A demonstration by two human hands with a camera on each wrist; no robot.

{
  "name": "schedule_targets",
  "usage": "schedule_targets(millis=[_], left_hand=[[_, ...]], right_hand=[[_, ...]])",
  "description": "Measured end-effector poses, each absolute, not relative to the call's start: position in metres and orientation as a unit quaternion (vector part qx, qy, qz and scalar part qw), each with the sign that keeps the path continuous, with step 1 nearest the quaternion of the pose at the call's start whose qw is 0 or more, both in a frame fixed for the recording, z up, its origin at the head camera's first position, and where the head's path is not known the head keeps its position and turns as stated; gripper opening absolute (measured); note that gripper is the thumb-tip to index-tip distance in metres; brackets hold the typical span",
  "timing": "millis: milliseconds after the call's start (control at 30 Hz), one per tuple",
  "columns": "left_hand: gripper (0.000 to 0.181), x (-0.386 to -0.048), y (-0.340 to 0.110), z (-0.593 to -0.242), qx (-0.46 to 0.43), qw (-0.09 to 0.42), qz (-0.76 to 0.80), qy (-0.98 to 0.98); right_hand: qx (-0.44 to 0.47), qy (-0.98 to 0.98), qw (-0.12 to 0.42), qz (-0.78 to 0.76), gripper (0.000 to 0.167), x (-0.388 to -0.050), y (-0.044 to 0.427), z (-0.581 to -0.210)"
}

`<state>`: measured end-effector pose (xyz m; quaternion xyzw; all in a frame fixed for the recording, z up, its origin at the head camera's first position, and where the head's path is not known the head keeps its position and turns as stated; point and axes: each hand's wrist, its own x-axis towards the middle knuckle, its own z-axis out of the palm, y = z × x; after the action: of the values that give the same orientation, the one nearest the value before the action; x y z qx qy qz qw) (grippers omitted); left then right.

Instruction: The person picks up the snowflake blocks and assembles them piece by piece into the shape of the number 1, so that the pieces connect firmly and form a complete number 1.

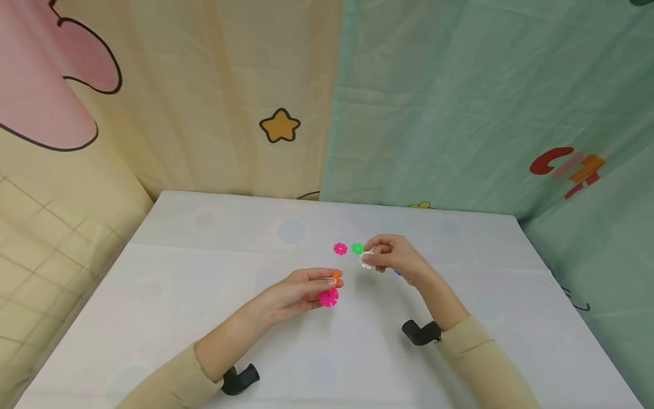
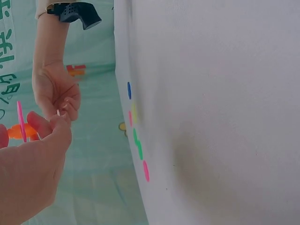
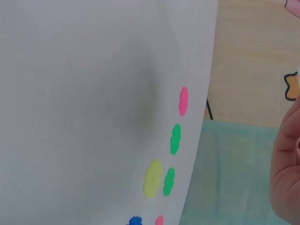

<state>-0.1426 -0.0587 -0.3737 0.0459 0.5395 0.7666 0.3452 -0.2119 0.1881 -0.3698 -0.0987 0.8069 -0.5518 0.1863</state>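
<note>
My left hand (image 1: 301,292) pinches joined discs above the table: a pink notched disc (image 1: 328,297) with an orange piece (image 1: 335,278). In the left wrist view the pink disc (image 2: 21,122) stands edge-on against the orange piece (image 2: 16,131), by the left hand (image 2: 35,164). To the right, my right hand (image 1: 395,257) holds a white notched disc (image 1: 365,261) between thumb and fingers, apart from the left hand's pieces. Only part of the right hand (image 3: 287,164) shows at the edge of the right wrist view.
On the white table (image 1: 204,272) lie a pink disc (image 1: 340,249) and a green disc (image 1: 357,248). The right wrist view shows another green disc (image 3: 169,182), a yellow disc (image 3: 153,179), a blue disc (image 3: 135,220) and a second pink one (image 3: 160,220). Curtains stand behind.
</note>
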Motion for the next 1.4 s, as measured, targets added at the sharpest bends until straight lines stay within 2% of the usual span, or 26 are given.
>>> schedule_targets(millis=[733, 1100, 1400], left_hand=[[0.032, -0.141, -0.058, -0.374, 0.043, 0.357, 0.773, 0.522], [0.039, -0.140, -0.056, -0.375, 0.057, 0.350, 0.779, 0.518], [0.046, -0.138, -0.054, -0.379, 0.060, 0.303, 0.784, 0.538]], right_hand=[[-0.157, 0.776, 0.185, -0.582, 0.022, -0.185, 0.144, -0.350], [-0.146, 0.769, 0.180, -0.595, 0.025, -0.181, 0.142, -0.350], [-0.144, 0.763, 0.178, -0.604, 0.025, -0.180, 0.141, -0.351]])
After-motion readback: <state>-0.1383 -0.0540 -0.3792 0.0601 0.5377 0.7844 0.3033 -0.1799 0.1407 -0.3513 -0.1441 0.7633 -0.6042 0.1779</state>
